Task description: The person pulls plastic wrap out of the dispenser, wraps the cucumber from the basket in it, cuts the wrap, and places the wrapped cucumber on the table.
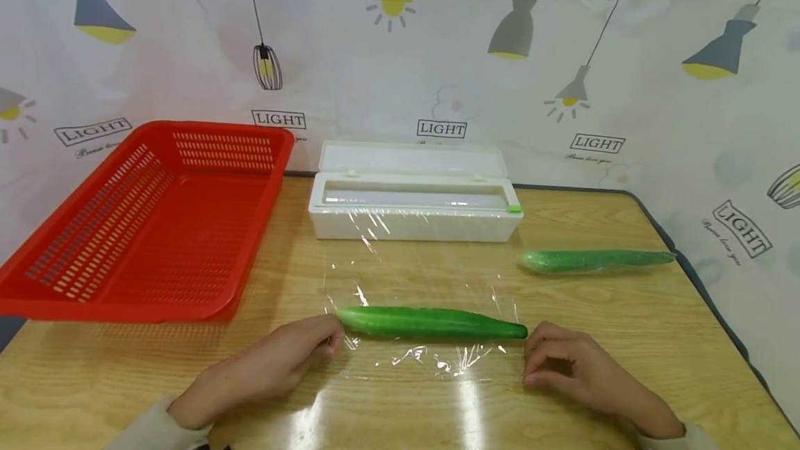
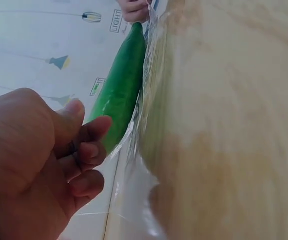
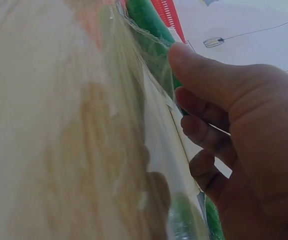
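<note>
A green cucumber (image 1: 431,323) lies crosswise on a sheet of clear cling film (image 1: 419,360) in front of the film dispenser. My left hand (image 1: 290,353) is at its paler left end, fingers curled and fingertips pinching the film beside it. At the darker, narrow end, my right hand (image 1: 571,367) pinches the film between thumb and fingers. The right wrist view shows the film (image 3: 156,57) drawn up to the thumb, partly over the cucumber (image 3: 149,17). In the left wrist view, the cucumber (image 2: 121,82) extends away beyond the curled fingers.
Behind the cucumber stands a white cling film dispenser (image 1: 415,226), lid raised, with a green slider (image 1: 514,208) at its right end. Another cucumber (image 1: 596,260), wrapped in film, lies at the right. A red plastic basket (image 1: 156,311) occupies the left. A printed cloth backs the wooden table (image 1: 625,221).
</note>
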Demonstrator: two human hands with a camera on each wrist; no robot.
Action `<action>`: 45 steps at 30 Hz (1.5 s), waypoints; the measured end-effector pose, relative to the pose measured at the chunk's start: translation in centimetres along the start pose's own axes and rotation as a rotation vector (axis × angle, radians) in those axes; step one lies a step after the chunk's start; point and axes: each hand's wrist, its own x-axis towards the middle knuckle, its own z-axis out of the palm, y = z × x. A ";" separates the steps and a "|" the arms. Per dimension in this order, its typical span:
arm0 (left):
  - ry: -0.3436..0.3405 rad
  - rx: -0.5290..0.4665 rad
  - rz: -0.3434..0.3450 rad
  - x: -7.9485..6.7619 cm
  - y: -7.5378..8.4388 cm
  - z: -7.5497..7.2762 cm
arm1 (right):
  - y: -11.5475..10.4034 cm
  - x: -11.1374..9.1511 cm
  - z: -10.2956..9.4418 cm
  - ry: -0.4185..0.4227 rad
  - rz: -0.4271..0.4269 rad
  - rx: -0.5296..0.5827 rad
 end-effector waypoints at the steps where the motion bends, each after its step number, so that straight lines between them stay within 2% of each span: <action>1: 0.006 -0.008 -0.006 0.0 0.0 0.0 | 0.0 0.0 0.0 -0.001 0.000 0.008; 4: -0.020 -0.008 -0.027 0.2 0.0 -0.1 | -0.1 0.1 -0.1 -0.009 0.000 0.027; 8: -0.093 0.021 -0.037 0.3 -0.2 0.3 | -0.2 0.2 -0.2 -0.027 0.006 0.058; 10: -0.093 0.027 -0.019 0.3 -0.4 0.6 | -0.2 0.2 -0.1 -0.034 0.015 0.071; 13: -0.046 0.045 0.037 0.4 -0.8 1.1 | -0.1 0.1 0.0 -0.038 0.021 0.083; 16: 0.003 0.106 0.108 0.3 -1.0 1.3 | 0.0 0.0 0.1 -0.039 0.023 0.084; 19: 0.026 0.148 0.146 0.2 -1.0 1.4 | 0.1 -0.1 0.1 -0.036 0.020 0.083; 22: 0.042 0.154 0.128 0.2 -0.9 1.4 | 0.1 -0.1 0.1 -0.028 0.021 0.074; 25: 0.066 0.128 0.073 0.2 -0.7 1.3 | 0.2 0.0 0.0 -0.012 0.000 0.059; 30: 0.127 0.040 0.021 0.5 -0.4 1.2 | 0.1 0.3 -0.1 0.015 -0.010 0.018; 34: 0.222 -0.029 0.032 0.8 -0.4 1.0 | -0.2 0.4 -0.3 0.011 0.030 -0.001; 37: 0.291 -0.017 0.064 1.1 -0.4 0.8 | -0.5 0.6 -0.4 0.012 0.055 -0.010; 39: 0.308 -0.004 0.074 1.2 -0.4 0.7 | -0.7 0.9 -0.5 0.024 0.045 -0.017; 41: 0.279 0.001 0.066 1.1 -0.3 0.6 | -1.1 1.3 -0.6 0.040 0.028 -0.026; 45: 0.110 0.066 0.011 0.7 0.1 0.6 | -1.9 2.0 -0.7 0.064 -0.011 -0.033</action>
